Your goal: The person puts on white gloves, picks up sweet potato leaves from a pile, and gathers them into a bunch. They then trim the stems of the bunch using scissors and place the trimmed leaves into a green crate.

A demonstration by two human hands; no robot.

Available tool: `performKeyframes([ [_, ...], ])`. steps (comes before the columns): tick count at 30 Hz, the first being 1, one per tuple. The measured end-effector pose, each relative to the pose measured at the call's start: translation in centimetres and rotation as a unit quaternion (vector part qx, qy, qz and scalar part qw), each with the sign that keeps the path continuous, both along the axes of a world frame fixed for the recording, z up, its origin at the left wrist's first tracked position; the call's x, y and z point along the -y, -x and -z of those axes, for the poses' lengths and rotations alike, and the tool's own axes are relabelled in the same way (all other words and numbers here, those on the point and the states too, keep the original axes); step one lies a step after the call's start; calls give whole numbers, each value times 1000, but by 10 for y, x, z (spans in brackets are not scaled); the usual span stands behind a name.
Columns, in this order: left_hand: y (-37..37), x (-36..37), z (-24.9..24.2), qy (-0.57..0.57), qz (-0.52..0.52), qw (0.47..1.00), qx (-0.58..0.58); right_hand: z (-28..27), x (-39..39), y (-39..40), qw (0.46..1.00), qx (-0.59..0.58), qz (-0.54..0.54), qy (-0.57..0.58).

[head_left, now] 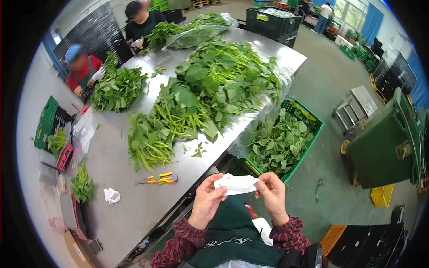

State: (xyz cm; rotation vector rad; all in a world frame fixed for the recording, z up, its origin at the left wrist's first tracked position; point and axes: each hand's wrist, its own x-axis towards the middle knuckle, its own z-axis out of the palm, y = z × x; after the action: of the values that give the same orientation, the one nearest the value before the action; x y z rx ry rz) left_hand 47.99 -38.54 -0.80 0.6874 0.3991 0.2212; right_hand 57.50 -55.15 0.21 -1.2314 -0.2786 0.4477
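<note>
White item (237, 184) between both hands (207, 201) (272, 196)

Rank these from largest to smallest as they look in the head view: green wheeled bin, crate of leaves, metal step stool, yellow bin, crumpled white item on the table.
1. Green wheeled bin and crate of leaves: too alike to rank
2. Metal step stool
3. Yellow bin
4. Crumpled white item

A greenish floor (308, 154) runs up the right side — blue curtains (373, 20) flank a bright window (351, 12) at upper right — while a pale wall (33, 116) curves down the left.
</note>
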Motion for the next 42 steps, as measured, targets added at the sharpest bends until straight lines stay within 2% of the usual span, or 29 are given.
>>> performKeyframes([
  [3, 16, -19, 9, 48, -59, 997, 22, -6, -13, 3, 998, 11, -52, -16],
  [6, 28, -35, 4, 95, -114, 988, 48, -16, -25, 4, 998, 25, -53, -31],
  [8, 33, -39, -9, 94, -131, 986, 39, -23, -29, 3, 990, 59, -109, 61],
  [9, 35, -42, -17, 26, -129, 990, 53, -30, -32, 0, 955, 219, -78, 183],
  [10, 35, -44, -21, -41, -125, 989, 66, -41, -29, 1, 949, 254, -121, 144],
  [11, 36, -44, -20, -41, -124, 989, 66, -65, -26, 3, 938, 287, -163, 105],
  [12, 37, -44, -18, -194, -102, 976, 10, -83, -19, 2, 916, 266, -302, 12],
  [13, 37, -41, -16, -340, -76, 936, -47, -107, -20, 2, 843, 259, -457, -115],
  [14, 36, -36, -15, -339, -71, 937, -47, -116, -24, 11, 768, 238, -551, -223],
  [15, 33, -30, -17, -445, -48, 893, -55, -129, -27, 27, 747, 274, -525, -301],
  [16, 29, -24, -21, -546, -27, 835, -60, -149, -31, 32, 701, 293, -534, -371],
  [17, 25, -16, -27, -621, -40, 782, -46, -156, -30, 41, 700, 286, -507, -413],
  [18, 24, -14, -23, -621, -40, 782, -44, -159, -28, 47, 696, 278, -480, -456],
  [20, 27, -11, -11, -670, -17, 741, -41, -161, -27, 48, 687, 271, -479, -475],
  [22, 29, -10, -11, -681, -23, 730, -55, -159, -26, 47, 673, 270, -479, -496],
  [24, 28, -17, -6, -697, 12, 717, -13, -153, -26, 44, 623, 313, -555, -454],
  [25, 26, -19, -11, -700, 13, 714, 17, -151, -25, 47, 616, 286, -580, -449],
  [26, 24, -19, -17, -704, 13, 708, 47, -132, -20, 57, 619, 328, -580, -416],
  [28, 24, -21, -28, -686, 39, 722, 78, -137, -19, 37, 609, 330, -621, -366],
  [30, 27, -18, -41, -665, 46, 739, 99, -138, -13, 15, 779, 279, -521, -210],
  [31, 29, -18, -51, -669, 58, 733, 112, -110, -5, -1, 820, 320, -473, -20],
  [32, 31, -18, -57, -668, 53, 734, 112, -109, -6, -3, 857, 254, -420, 158],
  [33, 34, -18, -62, -666, 63, 731, 131, -91, -12, -4, 873, 254, -360, 211],
  [36, 35, -17, -62, -657, 68, 732, 168, -59, -13, 2, 863, 183, -437, 175],
  [37, 34, -18, -60, -659, 74, 723, 193, -53, -11, 0, 833, 200, -487, 171],
  [39, 31, -20, -68, -658, 87, 712, 231, -51, -9, -3, 844, 188, -480, 149],
  [40, 30, -22, -77, -680, 81, 690, 232, -53, -8, -4, 855, 180, -471, 122],
  [41, 29, -27, -84, -708, 93, 661, 233, -61, -6, -9, 853, 112, -484, 156],
  [42, 29, -32, -89, -733, 107, 630, 233, -64, -5, -16, 849, 165, -483, 135],
])
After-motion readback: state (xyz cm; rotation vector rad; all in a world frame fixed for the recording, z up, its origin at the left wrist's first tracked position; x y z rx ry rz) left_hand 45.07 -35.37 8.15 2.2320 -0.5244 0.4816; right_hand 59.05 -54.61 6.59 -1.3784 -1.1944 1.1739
